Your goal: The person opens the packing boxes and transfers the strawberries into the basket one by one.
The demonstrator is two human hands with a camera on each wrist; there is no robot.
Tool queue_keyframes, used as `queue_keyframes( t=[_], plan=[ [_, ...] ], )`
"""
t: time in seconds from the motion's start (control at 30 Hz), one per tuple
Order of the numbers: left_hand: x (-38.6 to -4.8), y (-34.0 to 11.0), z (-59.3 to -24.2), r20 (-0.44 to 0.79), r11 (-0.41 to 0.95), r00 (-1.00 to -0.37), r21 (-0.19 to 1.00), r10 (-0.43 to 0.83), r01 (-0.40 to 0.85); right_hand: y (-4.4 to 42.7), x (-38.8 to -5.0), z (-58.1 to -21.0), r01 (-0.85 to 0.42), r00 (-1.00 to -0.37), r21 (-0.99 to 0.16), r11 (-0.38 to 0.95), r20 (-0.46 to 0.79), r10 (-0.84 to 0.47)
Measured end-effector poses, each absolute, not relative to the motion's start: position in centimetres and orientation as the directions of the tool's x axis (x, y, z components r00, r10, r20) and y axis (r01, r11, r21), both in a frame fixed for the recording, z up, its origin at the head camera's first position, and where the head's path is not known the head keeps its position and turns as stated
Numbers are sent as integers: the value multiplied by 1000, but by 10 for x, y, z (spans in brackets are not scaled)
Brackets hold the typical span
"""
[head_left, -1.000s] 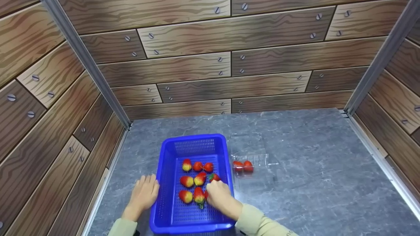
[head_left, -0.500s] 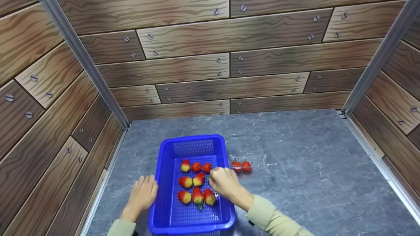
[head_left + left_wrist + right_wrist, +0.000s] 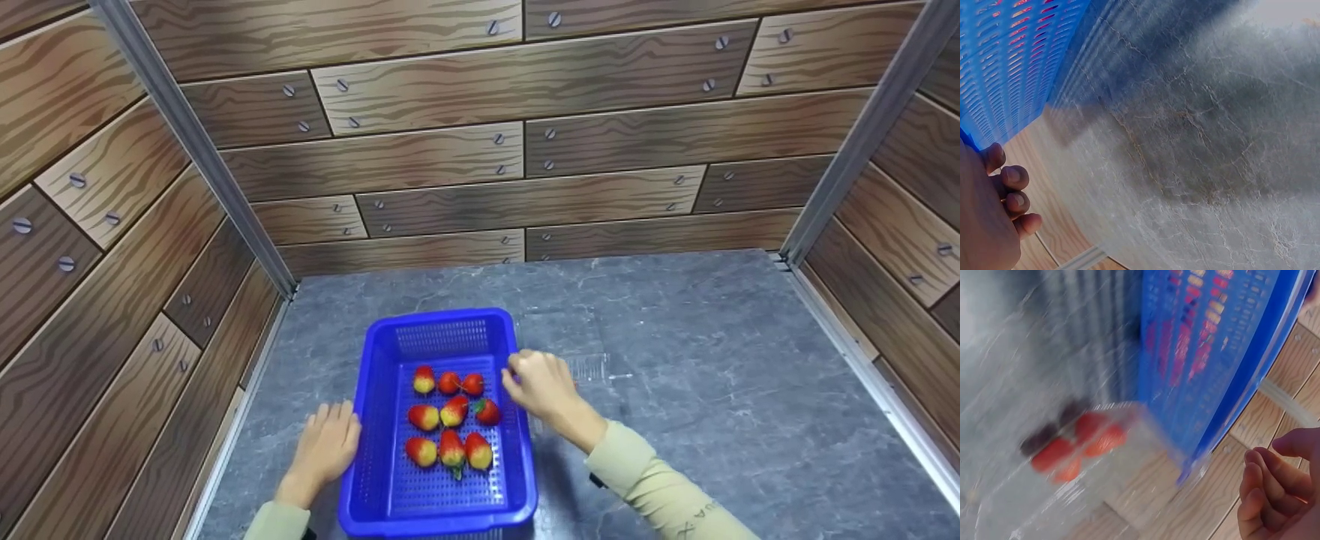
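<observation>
Several strawberry-like fruits, mostly red and yellow, lie in three rows in a blue perforated basket (image 3: 439, 517). In the right row is a red strawberry with green leaves (image 3: 487, 411). My right hand (image 3: 544, 382) hangs over the basket's right rim; its fingers are loosely curled and hold nothing in the right wrist view. Below it, a clear plastic box (image 3: 1145, 489) contains red fruits (image 3: 1095, 433), nearly hidden by the hand in the head view. My left hand (image 3: 326, 442) is against the left rim, with relaxed fingers and nothing visible in them.
The grey marbled tabletop (image 3: 712, 360) extends right of the clear box. Wood-patterned walls (image 3: 450, 150) with metal corner posts enclose the back and sides. The clear box's open lid (image 3: 559, 330) lies toward the back, faint against the table.
My right hand let go of the green-leaved strawberry in the basket. It then rose and moved right, over the rim toward the clear box. My left hand stayed in place.
</observation>
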State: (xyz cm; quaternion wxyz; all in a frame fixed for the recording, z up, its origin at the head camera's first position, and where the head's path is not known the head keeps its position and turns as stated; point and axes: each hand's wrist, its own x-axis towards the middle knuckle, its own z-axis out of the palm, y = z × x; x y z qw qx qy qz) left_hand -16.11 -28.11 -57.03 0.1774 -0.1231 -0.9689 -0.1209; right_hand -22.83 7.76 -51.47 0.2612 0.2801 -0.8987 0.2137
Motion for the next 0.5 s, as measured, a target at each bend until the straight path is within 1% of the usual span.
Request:
queue_keyframes(
  t=[0.17, 0.27, 0.33, 0.43, 0.5],
  plan=[
    [-161, -281, -570, 393, 942, -897, 174, 202, 288, 93, -241, -512, -572, -733, -262, 777, 589, -341],
    [-161, -282, -570, 391, 943, -898, 170, 203, 287, 103, -249, -511, -527, -777, -295, 797, 546, -312],
    [-161, -282, -570, 384, 942, -901, 175, 202, 285, 111, -255, -511, -478, -830, -357, 803, 482, -281],
    [-161, -281, -569, 367, 942, -909, 187, 197, 279, 123, -264, -511, -360, -919, -482, 799, 328, -216],
    [-161, -281, -569, 360, 942, -913, 191, 194, 276, 131, -271, -513, -282, -955, -537, 795, 240, -177]
  ],
)
